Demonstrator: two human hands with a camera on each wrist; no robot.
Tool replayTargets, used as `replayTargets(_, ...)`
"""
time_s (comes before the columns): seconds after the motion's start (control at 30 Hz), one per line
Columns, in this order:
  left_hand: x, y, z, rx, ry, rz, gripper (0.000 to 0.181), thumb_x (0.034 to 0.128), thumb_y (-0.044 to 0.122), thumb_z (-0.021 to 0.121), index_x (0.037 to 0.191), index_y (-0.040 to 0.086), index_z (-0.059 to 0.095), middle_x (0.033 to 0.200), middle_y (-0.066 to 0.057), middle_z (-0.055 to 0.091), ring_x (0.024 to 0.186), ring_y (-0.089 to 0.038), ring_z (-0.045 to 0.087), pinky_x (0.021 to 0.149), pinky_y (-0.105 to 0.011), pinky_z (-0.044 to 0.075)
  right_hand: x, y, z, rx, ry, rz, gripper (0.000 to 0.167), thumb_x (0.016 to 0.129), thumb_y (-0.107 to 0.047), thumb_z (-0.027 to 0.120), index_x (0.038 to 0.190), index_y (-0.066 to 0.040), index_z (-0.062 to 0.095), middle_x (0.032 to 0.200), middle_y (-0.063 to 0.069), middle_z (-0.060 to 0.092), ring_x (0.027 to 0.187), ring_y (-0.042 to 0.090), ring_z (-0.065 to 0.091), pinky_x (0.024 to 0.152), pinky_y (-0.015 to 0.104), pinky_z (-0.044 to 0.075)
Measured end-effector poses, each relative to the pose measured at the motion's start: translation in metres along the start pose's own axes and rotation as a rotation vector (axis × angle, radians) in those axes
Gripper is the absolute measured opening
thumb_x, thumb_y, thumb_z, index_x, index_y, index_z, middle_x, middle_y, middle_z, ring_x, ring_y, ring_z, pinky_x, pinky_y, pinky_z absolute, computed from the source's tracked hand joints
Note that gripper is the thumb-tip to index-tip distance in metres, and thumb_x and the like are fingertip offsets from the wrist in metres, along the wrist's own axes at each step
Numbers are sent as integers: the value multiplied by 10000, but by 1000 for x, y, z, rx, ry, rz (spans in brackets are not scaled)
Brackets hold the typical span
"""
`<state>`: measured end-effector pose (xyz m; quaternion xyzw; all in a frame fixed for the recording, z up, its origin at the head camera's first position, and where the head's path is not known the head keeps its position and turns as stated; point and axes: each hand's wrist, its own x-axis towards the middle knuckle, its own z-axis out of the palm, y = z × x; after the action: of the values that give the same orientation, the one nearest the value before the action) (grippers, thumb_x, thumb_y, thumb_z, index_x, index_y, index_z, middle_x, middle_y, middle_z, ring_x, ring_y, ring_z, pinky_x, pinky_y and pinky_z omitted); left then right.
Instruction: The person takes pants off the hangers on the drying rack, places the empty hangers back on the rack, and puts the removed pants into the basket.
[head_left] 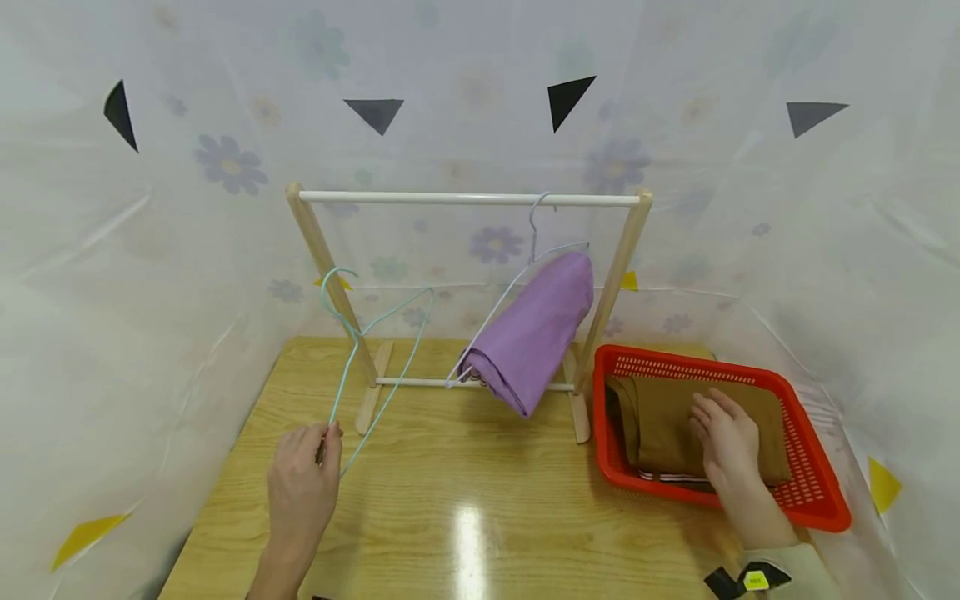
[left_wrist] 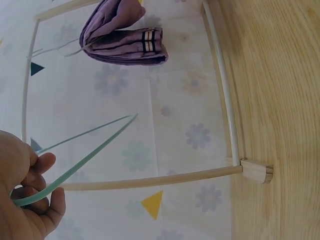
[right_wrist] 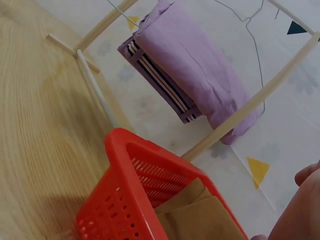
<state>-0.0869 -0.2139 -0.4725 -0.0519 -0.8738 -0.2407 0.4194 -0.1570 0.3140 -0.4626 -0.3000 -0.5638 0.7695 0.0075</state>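
Flower-patterned sheeting [head_left: 480, 50] surrounds a wood-grain bench [head_left: 405, 500]. At left, the left hand [head_left: 303, 475] pinches a mint-green hanger [head_left: 356, 334] in curled fingers. Next, a folded lilac garment [head_left: 536, 333] droops from a pale hanger [head_left: 533, 242] on the rack [head_left: 465, 198]. Rightmost, the right hand [head_left: 726, 437], fingers loosely extended, gripping nothing, is over brown cloth [head_left: 663, 425] in a red basket [head_left: 602, 408]; contact is unclear.

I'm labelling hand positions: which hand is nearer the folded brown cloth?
Right. The right hand is over the folded brown cloth in the red basket; the left hand is well to its left, holding the pale green hanger.
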Motion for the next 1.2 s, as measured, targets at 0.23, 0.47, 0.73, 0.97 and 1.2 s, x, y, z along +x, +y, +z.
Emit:
replayTargets(0.23,1,0,0,-4,0,1,197,873,-107,742,730,-25,634,623,-95,578,600,-153,488,524,-198,375,19,-13,-2,-405,-132,-149,697,1058,-387,624,1634,-151,311,1440,-89,463,1117,-58,527,1244,352,402)
replayTargets(0.47,1,0,1,-1,-17,1,224,885,-109,738,716,-18,624,611,-84,573,594,-142,479,486,-236,400,33,-27,-3,-891,-315,-370,755,1083,-429,571,1612,37,301,1635,321,356,1443,456,444,1162,642,405)
replayTargets(0.73,1,3,0,-12,-12,16,206,877,-120,733,723,-25,634,612,-89,579,598,-147,478,496,-254,408,48,-37,-3,-1234,-534,-594,627,1036,-329,683,1489,59,490,1495,331,541,1326,538,567,1021,621,543)
replayTargets(0.97,2,5,-1,-19,-2,24,218,867,-124,738,714,-10,631,605,-69,558,600,-135,465,537,-157,348,66,-36,-4,-1408,-615,-740,643,972,-352,767,1440,37,557,1430,291,615,1325,530,573,1057,683,488)
replayTargets(1.2,1,5,0,-22,-7,37,215,859,-127,741,713,-7,638,598,-53,546,591,-120,456,541,-132,335,76,-30,-3,-1514,-690,-839,749,870,-437,854,1434,-14,601,1423,244,634,1332,511,558,1065,684,472)
